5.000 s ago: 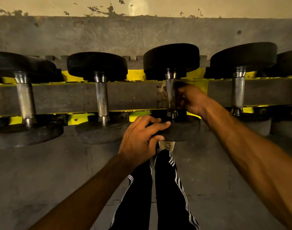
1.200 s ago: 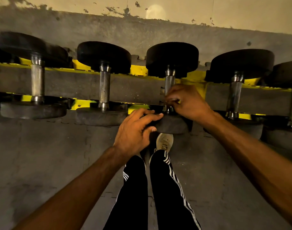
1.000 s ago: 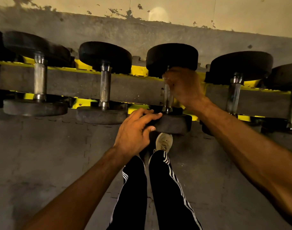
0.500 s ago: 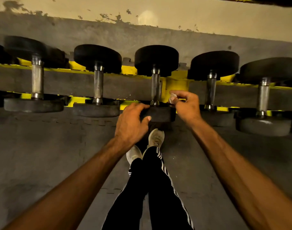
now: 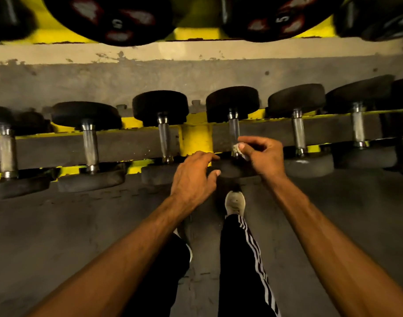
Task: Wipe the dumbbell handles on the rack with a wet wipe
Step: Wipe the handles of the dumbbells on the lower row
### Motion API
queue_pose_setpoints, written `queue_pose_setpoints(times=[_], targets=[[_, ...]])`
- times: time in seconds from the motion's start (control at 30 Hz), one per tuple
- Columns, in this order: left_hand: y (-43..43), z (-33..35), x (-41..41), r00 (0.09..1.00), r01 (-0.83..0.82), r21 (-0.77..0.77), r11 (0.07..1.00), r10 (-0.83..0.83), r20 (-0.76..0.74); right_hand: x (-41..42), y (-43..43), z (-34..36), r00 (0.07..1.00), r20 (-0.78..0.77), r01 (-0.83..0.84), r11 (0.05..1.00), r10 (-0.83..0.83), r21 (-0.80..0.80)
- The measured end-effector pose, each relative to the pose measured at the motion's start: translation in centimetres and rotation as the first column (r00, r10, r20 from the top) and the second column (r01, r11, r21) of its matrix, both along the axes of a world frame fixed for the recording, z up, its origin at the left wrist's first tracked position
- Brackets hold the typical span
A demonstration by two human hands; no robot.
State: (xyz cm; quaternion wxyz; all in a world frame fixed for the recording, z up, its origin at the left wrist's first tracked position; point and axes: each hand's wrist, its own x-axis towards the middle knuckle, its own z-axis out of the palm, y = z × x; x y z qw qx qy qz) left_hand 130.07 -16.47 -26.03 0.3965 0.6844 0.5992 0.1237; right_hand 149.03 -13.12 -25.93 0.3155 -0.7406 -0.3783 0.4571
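Several black dumbbells with steel handles lie across the low yellow rack (image 5: 195,140). My right hand (image 5: 263,156) pinches a small crumpled wet wipe (image 5: 237,148) between thumb and fingers, at the near end of one dumbbell handle (image 5: 234,129). My left hand (image 5: 194,177) hovers with loosely spread fingers over the near black head of that dumbbell (image 5: 232,168), to the left of the right hand. Whether it touches the head I cannot tell. The dumbbell to the left (image 5: 164,138) stands beyond the yellow post.
An upper rack tier with round black weights (image 5: 109,19) hangs at the top of the view. More dumbbells extend right (image 5: 297,131) and left (image 5: 89,143). My legs and a white shoe (image 5: 235,202) stand on the grey rubber floor below the rack.
The view has shifted right and pulled back. My right hand left the previous handle with the wipe and now sits at the neighbouring dumbbell; my left hand came off the old head and followed.
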Motion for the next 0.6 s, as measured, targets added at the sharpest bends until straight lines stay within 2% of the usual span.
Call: queue_pose_setpoints(times=[0.17, 0.3, 0.37, 0.47, 0.5, 0.53, 0.6], targets=[[0.7, -2.5, 4.1, 1.0, 0.0, -0.04, 0.999, 0.0, -0.01, 5.1, 2.4, -4.0, 0.991, 0.078, -0.097, 0.985, 0.109, -0.141], [0.0, -4.2, 6.3, 0.995, -0.09, -0.046, 0.995, 0.088, -0.048, 7.1, 3.9, -6.3, 0.926, 0.058, -0.35, 0.906, 0.373, -0.238], [-0.5, -5.1, 7.1, 0.984, -0.171, -0.018, 0.985, 0.17, -0.054, 7.6, 4.6, -7.2, 0.825, 0.061, -0.533, 0.81, 0.561, -0.245], [-1.2, -5.8, 7.6, 0.97, -0.239, -0.001, 0.971, 0.239, -0.05, 8.1, 5.6, -8.3, 0.724, 0.048, -0.662, 0.713, 0.688, -0.232], [-1.2, -5.9, 7.6, 0.967, -0.25, 0.0, 0.968, 0.25, -0.041, 8.3, 6.0, -8.6, 0.661, 0.086, -0.717, 0.661, 0.746, -0.222], [-1.3, -6.0, 7.6, 0.966, -0.257, 0.004, 0.966, 0.257, -0.03, 8.4, 6.3, -8.8, 0.547, 0.154, -0.799, 0.568, 0.823, -0.197], [-1.4, -6.2, 7.7, 0.961, -0.277, 0.006, 0.961, 0.277, -0.012, 8.4, 6.9, -9.1, 0.274, 0.288, -0.938, 0.322, 0.918, -0.132]])
